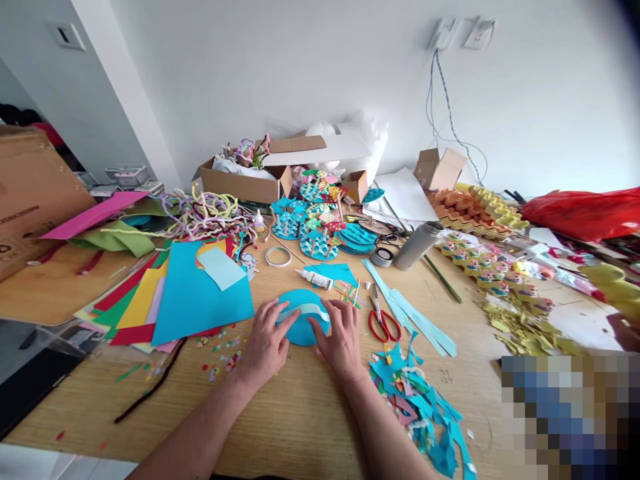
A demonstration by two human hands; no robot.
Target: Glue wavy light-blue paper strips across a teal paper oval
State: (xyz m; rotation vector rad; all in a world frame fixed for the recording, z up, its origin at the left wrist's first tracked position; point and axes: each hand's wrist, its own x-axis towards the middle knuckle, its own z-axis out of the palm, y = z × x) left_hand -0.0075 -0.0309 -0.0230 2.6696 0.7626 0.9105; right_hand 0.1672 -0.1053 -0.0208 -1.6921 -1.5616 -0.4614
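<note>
To your left you have a large cardboard box (37,193), with a switch plate (65,35) higher up. Ahead of you, a tangle of pipe cleaners (210,215) lies on the bench (300,420), near an open box (240,187) by the white wall (310,60). Right of centre, a grey metal flask (418,246) stands just beside a roll of tape (383,257). Farther right, you see orange and yellow egg cartons (463,212) and a red plastic bag (585,210); a blue cable (447,93) hangs from a socket (444,32) above.
</note>
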